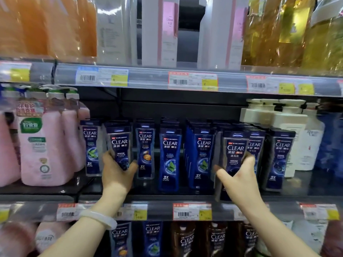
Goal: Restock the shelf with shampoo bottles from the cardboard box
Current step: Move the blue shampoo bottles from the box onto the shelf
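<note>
Dark blue CLEAR shampoo bottles stand in rows on the middle shelf [167, 198]. My left hand [116, 170] grips the lower part of one CLEAR bottle [119, 145] in the second row from the left. My right hand [239, 175] holds another CLEAR bottle [234, 151] at the front of a row further right, thumb on its left side and fingers on its right. Both bottles are upright at the shelf front. The cardboard box is out of view.
Pink pump bottles [42, 145] fill the left of the same shelf; white pump bottles [289, 130] stand at the right. The shelf above carries orange, white and yellow packs. More CLEAR bottles [154, 238] stand on the shelf below. Price tags line the shelf edges.
</note>
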Available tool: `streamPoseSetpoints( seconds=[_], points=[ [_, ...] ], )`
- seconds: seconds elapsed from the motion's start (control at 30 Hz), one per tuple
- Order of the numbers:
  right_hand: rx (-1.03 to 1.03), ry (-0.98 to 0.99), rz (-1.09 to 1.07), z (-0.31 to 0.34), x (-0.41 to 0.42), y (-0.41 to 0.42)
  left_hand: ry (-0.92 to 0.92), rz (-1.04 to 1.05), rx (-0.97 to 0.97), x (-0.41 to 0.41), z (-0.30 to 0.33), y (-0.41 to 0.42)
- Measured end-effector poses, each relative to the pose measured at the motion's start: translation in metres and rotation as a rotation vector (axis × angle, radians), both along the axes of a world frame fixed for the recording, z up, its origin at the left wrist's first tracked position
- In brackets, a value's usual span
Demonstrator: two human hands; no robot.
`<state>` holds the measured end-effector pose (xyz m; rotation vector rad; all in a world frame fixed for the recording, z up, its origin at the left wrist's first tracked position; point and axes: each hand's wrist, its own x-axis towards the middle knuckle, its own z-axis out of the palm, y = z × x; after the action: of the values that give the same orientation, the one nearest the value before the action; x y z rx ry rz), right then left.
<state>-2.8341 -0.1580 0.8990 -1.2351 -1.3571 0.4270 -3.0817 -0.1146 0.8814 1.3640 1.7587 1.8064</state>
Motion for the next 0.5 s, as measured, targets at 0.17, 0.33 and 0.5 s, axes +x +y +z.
streamPoseSetpoints(
  seconds=[0.17, 0.33, 0.5],
  points=[
    [0.011, -0.002, -0.034, -0.002, 0.005, 0.003, 0.01, 0.038, 0.005, -0.014, 0.001, 0.004],
    [0.028, 0.011, -0.032, -0.005, 0.004, 0.004, 0.056, -0.006, -0.01, -0.022, -0.004, 0.004],
    [0.025, 0.002, -0.009, -0.003, -0.004, 0.002, 0.07, -0.015, 0.02, -0.023, -0.006, 0.002]
  ],
)
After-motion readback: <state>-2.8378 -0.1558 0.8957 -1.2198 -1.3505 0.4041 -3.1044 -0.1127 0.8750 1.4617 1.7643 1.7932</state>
